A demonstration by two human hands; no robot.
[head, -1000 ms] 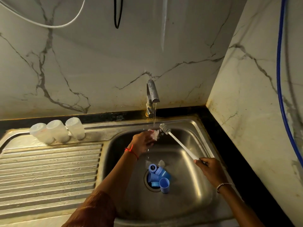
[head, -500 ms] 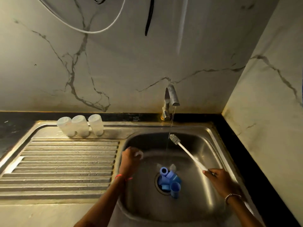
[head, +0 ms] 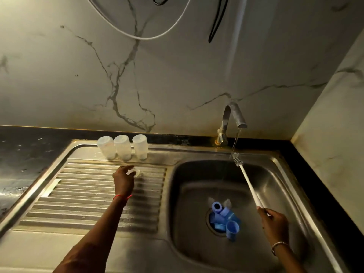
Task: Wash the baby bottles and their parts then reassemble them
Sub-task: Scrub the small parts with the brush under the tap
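Left hand (head: 124, 181) pinches a small clear bottle part (head: 134, 171) over the ribbed drainboard (head: 78, 194), left of the sink basin (head: 197, 243), just in front of three clear baby bottles (head: 122, 147) standing in a row. Right hand (head: 274, 223) grips the bottle brush (head: 249, 186) by its handle end above the basin; the brush slants up and away, bristles beside the faucet's (head: 233, 117) thin stream. Blue caps and rings (head: 226, 217) lie heaped on the basin's drain.

The drainboard (head: 88, 194) lies left of the sink basin (head: 275, 194). Three bottles (head: 122, 147) stand in a row at its back edge. Your left hand (head: 123, 180) holds a small part (head: 134, 171) just before them. The tap (head: 233, 119) stands behind the basin. Bottle parts (head: 224, 217) lie piled on the drain (head: 208, 221). Your right hand (head: 273, 223) holds the bottle brush (head: 248, 184) over the basin.
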